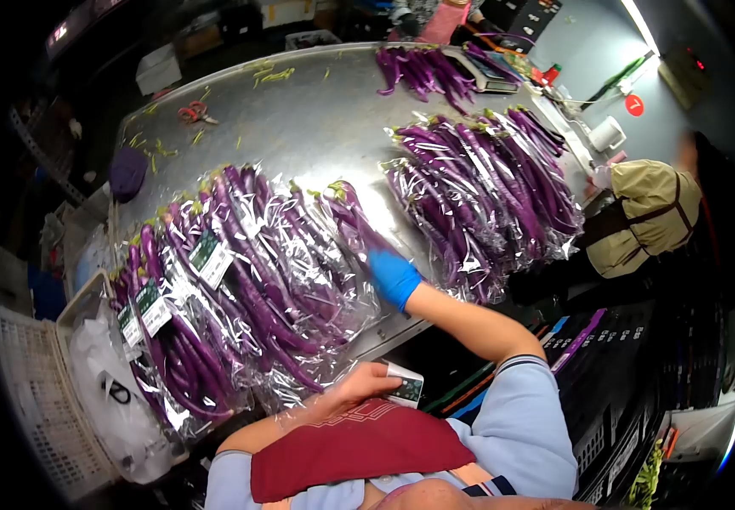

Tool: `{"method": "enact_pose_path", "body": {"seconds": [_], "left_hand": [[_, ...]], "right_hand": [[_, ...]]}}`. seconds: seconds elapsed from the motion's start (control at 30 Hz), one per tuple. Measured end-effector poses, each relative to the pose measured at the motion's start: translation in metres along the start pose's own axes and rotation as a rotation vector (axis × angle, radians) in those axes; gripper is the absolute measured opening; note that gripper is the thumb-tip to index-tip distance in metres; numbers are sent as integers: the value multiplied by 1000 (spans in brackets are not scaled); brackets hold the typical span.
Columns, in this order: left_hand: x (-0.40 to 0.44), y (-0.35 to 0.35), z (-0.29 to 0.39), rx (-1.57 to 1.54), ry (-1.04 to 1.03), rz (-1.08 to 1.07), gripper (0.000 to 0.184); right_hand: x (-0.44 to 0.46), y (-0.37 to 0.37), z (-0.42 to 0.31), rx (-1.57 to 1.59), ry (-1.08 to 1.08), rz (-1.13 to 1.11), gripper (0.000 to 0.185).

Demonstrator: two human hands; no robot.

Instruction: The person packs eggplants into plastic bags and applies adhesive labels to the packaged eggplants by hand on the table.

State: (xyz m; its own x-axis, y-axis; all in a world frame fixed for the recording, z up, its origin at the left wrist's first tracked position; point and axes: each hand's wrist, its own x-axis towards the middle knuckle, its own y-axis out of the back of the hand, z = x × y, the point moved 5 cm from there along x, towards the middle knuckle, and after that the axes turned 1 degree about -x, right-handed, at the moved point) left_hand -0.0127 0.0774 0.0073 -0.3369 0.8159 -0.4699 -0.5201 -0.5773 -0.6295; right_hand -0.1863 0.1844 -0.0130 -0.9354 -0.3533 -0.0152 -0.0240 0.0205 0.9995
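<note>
My right hand [394, 278], in a blue glove, lies on a clear bag of purple eggplants [352, 214] at the near edge of the metal table; its fingertips are partly hidden against the bag. Close to my chest, my bare left hand [362, 384] holds a green and white label [406, 385]. To the left spreads a pile of bagged eggplants [248, 255], two with green and white labels [211, 261] on them. Another group of bagged eggplants [486, 187] lies right of my gloved hand.
Loose eggplants [422, 72] lie beside a scale [490, 76] at the far side. Red scissors [195, 112] and green scraps rest on the metal table [299, 110]. A co-worker [652, 212] stands at the right. A basket with white plastic bags [116, 399] sits at the left.
</note>
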Motion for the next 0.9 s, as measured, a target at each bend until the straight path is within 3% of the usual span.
{"method": "enact_pose_path", "body": {"seconds": [0.07, 0.17, 0.2, 0.3, 0.37, 0.4, 0.5, 0.57, 0.63, 0.77, 0.8, 0.9], "left_hand": [[6, 10, -10, 51, -75, -13, 25], [-11, -6, 12, -122, -72, -17, 28], [-14, -9, 19, -89, -88, -21, 28], [-13, -13, 22, -71, -170, -41, 26], [-12, -13, 19, -6, -131, -67, 21], [-10, -16, 14, -76, -123, -105, 20], [0, -17, -7, -164, -70, -211, 21], [-1, -20, -11, -184, -19, -242, 22], [-2, -21, -14, -158, -3, -262, 24], [-2, -19, -22, -97, 59, -221, 24], [-1, -17, -25, -86, 68, -206, 24], [-4, -11, -21, -30, 33, -161, 25]], "right_hand": [[-7, -41, -12, 5, -91, -183, 22], [-26, 41, -19, 59, 143, 86, 22], [-34, 67, -25, 244, 318, 160, 23], [-75, 82, -47, 955, 442, -571, 39], [-107, 85, -47, 1060, 295, -950, 36], [-107, 96, -44, 805, 252, -1136, 34], [-111, 101, -23, 1008, 151, -1135, 22], [-104, 109, -7, 1024, 118, -1055, 20], [-102, 102, 8, 1062, 9, -1123, 21], [-57, 64, 26, 612, 24, -513, 27], [-42, 53, 27, 659, -58, -533, 36], [-5, 44, 18, 153, -70, 68, 49]]}}
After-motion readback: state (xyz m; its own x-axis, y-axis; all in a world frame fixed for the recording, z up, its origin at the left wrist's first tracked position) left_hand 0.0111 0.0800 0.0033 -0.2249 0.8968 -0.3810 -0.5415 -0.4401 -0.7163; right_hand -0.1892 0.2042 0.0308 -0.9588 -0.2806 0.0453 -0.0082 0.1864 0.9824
